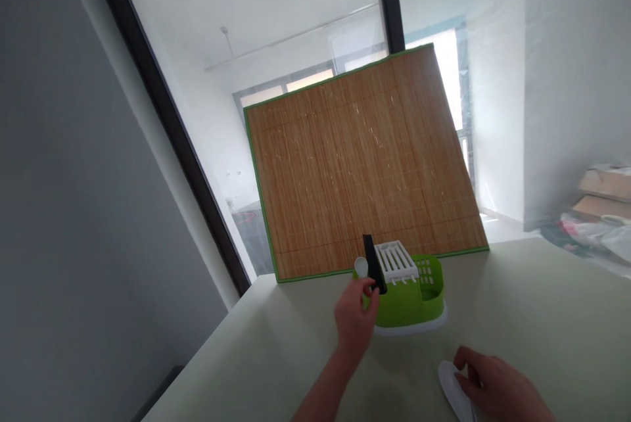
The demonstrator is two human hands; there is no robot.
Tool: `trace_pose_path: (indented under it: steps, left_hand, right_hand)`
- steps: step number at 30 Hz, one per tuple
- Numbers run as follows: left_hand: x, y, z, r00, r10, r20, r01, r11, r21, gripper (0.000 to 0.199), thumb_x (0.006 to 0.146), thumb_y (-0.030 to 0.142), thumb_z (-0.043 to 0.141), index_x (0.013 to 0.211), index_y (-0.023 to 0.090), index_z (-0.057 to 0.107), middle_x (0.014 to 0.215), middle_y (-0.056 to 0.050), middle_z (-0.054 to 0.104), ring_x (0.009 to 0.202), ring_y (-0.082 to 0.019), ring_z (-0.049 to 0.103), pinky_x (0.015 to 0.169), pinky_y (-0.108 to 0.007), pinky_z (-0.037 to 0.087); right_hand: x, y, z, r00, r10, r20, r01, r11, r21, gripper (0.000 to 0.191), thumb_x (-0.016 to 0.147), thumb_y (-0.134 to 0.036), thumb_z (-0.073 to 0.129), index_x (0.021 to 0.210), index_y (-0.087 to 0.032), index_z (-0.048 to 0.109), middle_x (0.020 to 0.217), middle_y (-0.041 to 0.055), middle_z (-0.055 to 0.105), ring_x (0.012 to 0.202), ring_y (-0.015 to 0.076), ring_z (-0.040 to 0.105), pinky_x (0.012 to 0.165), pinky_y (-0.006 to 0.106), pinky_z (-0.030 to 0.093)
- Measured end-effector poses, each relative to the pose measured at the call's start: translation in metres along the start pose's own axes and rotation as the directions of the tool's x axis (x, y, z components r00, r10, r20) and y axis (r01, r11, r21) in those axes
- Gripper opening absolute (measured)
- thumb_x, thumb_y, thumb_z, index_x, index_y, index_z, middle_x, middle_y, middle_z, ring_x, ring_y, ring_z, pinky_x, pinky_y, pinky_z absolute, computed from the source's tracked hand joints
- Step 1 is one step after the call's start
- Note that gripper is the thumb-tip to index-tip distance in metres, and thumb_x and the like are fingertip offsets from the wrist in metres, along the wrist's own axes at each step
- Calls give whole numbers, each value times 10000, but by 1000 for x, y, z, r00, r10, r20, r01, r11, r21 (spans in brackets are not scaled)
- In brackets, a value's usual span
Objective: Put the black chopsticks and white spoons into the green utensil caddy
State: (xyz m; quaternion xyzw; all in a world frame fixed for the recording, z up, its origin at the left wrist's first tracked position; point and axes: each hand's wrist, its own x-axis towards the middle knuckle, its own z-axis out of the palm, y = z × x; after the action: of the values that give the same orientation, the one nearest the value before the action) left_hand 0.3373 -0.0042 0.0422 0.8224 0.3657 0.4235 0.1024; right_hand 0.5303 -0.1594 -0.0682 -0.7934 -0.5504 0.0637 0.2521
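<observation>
A green utensil caddy with a white slotted top and a white base stands on the table. At its left end, my left hand has its thumb and fingers closed on the lower end of a long, flat black object, whose kind I cannot make out. Just left of it a white spoon shows its bowl upward at the caddy. Nearer to me on the right, my right hand pinches a white rice paddle, its lower part cut off by the frame edge.
Behind the caddy a bamboo mat with green edging leans against a glass wall with dark frames. The pale table spreads under everything. Cardboard boxes and plastic bags lie beyond the table at right.
</observation>
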Motion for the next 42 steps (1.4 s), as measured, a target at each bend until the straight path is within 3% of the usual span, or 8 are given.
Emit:
trace_pose_path:
  steps: [6,10,17,21,26,33,37,42]
  left_hand:
    - [-82,19,54,865,-102,491,175,979,-105,248,762,398,608,937,232,666,823,15,699,633,-127,571,665,-255,414]
    - [-93,23,66,814,-157,558,237,969,-72,211,763,381,589,868,223,682,785,15,711,654,-144,598,642,-258,407]
    - [-74,34,32,967,-80,242,128,973,-192,203,850,310,496,764,203,646,705,0,660,603,-115,561,575,-231,394]
    - [-73,36,15,999,29,44,-19,980,-197,181,869,276,483,788,210,630,691,-7,634,603,-111,560,584,-229,406]
    - [-79,36,14,984,172,-51,-177,977,-116,133,856,228,500,811,229,626,653,3,617,575,-114,551,584,-241,409]
    - [-77,38,3,955,272,-118,-279,959,-47,105,844,216,529,816,232,628,630,7,618,559,-113,550,577,-232,413]
    - [-40,35,-30,933,254,-255,-264,965,-4,106,864,237,531,846,213,632,682,7,630,577,-93,540,595,-209,412]
    - [40,19,-60,849,174,-499,-153,985,83,208,869,338,527,808,175,641,638,11,567,583,-98,505,586,-205,380]
  right_hand:
    - [-3,-9,5,999,-32,-21,33,997,63,160,821,-271,439,687,-234,517,631,0,652,598,182,608,540,269,314]
    - [-1,-15,1,997,-65,-29,69,981,179,194,859,-319,400,706,-231,481,622,-8,616,587,162,580,559,262,354]
    - [-5,-34,-7,977,-207,50,173,908,382,318,883,-463,397,925,-213,588,532,-60,481,518,131,464,508,227,325]
    - [-12,-41,6,951,-289,111,238,912,333,250,863,-412,450,822,-214,597,554,-57,508,519,111,438,511,213,299]
    - [-15,-42,20,945,-315,88,293,936,195,331,873,-414,427,621,-204,471,575,-41,531,537,111,440,516,208,296]
    - [-16,-45,13,937,-338,83,321,931,174,290,885,-410,434,717,-217,572,631,-23,610,573,123,532,548,197,364]
    - [-16,-45,2,936,-347,61,322,912,253,260,897,-397,425,1007,-261,618,688,-27,652,575,125,572,575,195,411]
    - [-15,-39,0,944,-331,-9,322,913,252,279,919,-381,388,955,-263,638,699,-17,664,592,130,596,594,201,434]
